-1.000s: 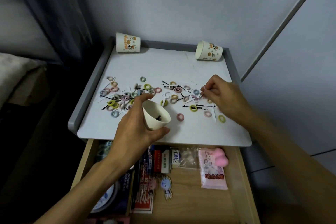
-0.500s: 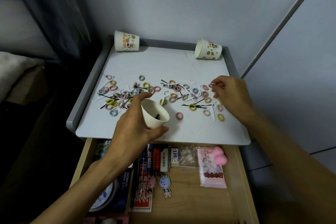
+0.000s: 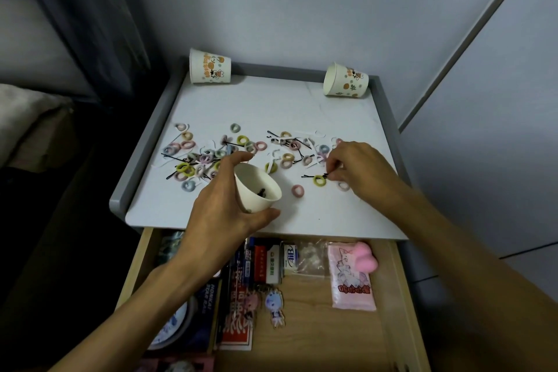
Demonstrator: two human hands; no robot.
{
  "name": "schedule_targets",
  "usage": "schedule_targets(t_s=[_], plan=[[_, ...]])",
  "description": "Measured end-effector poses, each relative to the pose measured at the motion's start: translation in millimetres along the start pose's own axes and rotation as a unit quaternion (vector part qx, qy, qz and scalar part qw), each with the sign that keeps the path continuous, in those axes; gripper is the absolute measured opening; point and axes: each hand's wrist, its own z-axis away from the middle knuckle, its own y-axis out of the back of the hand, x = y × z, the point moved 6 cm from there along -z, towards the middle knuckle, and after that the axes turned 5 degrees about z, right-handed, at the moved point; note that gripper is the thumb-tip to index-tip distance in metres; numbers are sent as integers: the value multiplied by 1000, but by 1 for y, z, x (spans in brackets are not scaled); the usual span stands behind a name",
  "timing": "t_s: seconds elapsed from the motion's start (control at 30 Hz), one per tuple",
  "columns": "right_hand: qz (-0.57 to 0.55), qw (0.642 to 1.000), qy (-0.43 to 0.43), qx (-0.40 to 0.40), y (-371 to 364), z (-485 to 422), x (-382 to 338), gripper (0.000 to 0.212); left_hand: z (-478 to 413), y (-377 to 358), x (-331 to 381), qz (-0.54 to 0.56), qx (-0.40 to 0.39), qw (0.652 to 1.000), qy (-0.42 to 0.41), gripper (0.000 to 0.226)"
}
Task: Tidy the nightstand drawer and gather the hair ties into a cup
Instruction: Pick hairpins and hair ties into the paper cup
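The pale surface (image 3: 271, 106) sits above the open drawer (image 3: 317, 326). The left hand (image 3: 220, 214) grips a tilted white cup (image 3: 256, 190) near the front edge, and the right hand (image 3: 359, 169) pinches a black hairpin (image 3: 311, 176). Colourful hair ties (image 3: 297, 190) lie scattered across the surface's middle.

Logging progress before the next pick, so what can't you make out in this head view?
- Held cup, head view: a dark bit lies inside, too small to name; the left hand covers its outer wall.
- Right hand: fingertips cover the black hairpin's end, so a pinch is unclear.
- Drawer: the left forearm hides its left items; the bottom edge cuts off more.
- Back-left cup: lies sideways, inside unseen.
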Motion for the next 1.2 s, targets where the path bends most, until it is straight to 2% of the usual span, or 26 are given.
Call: schedule_targets(t_s=[0.13,0.23,0.4,0.47,0.57,0.7,0.87,1.2], plan=[[64,997,33,-20,-3,-2,-13,3,0,-2,1,4,-3,1000,3,84],[136,986,97,3,-9,-3,-29,13,0,-3,3,3,-6,1000,1,84],[160,975,154,32,-14,1,-42,21,0,-3,3,1,-4,1000,-1,84],[90,987,127,32,-9,0,-38,14,-1,-3,3,0,-4,1000,-1,84],[-67,995,37,62,10,-2,-32,6,-2,-1,2,6,-4,1000,0,84],[-310,940,-46,135,26,0,-21,8,-1,0,3,10,-7,1000,2,84],[-397,903,-110,120,17,-2,-6,27,-1,1,1,6,-5,1000,2,85],[-504,844,-154,101,17,0,7,8,-2,2,1,17,-4,1000,1,84]])
